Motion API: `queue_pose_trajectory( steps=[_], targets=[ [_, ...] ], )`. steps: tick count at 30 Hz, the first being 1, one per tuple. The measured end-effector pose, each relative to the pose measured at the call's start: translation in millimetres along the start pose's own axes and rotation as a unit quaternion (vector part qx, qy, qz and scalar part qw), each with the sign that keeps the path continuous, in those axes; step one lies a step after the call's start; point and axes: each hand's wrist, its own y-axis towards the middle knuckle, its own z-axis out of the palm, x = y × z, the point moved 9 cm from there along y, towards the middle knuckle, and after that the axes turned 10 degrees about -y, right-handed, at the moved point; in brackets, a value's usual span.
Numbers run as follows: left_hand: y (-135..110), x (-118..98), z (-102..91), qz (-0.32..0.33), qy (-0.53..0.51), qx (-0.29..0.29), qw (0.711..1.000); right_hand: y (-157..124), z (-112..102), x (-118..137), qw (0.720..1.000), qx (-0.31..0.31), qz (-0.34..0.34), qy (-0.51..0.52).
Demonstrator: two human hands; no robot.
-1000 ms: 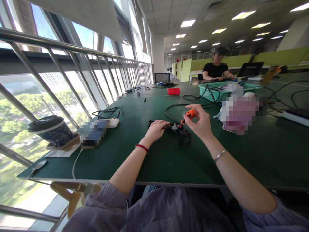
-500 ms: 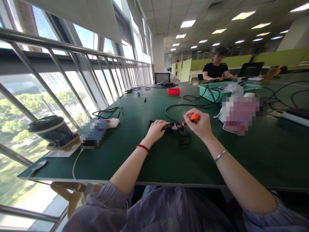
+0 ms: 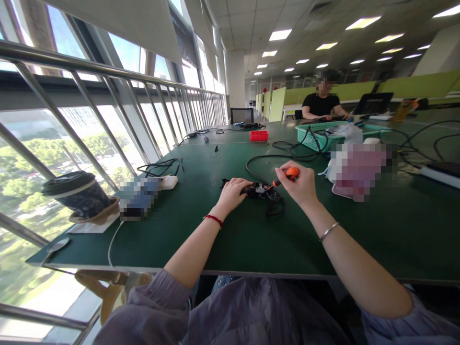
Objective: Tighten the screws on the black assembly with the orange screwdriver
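Note:
A small black device (image 3: 259, 190) with wires lies on the green table (image 3: 251, 230) in front of me. My left hand (image 3: 233, 191) rests on its left end, fingers curled down over it and pressing it to the table. My right hand (image 3: 300, 184) is closed round an orange-handled screwdriver (image 3: 289, 173), whose tip points down and left onto the device. A black cable (image 3: 275, 207) loops out from under the device toward my right wrist.
A lidded paper cup (image 3: 77, 194) lies tilted at the left table edge by the window railing. Black cables (image 3: 161, 166), a red box (image 3: 258, 135) and a green basket (image 3: 316, 134) sit farther back. A person in black sits at the far end. A power strip (image 3: 440, 173) lies at right.
My right hand has lowered and closed more tightly round the screwdriver, tipping its handle flatter toward the right. My left hand has stayed on the device.

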Motion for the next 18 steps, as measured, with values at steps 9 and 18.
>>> queue_pose_trajectory(
  steps=[9, 18],
  targets=[
    [0.7, 3.6, 1.8, 0.018, -0.009, 0.018, 1.0, -3.0, -4.7, 0.4, 1.0, -0.021, -0.023, 0.002],
    [1.8, 4.6, 3.0, 0.012, -0.023, 0.007, 1.0, -2.5, -6.2, -3.2, 1.0, -0.024, 0.005, -0.002]
  ],
)
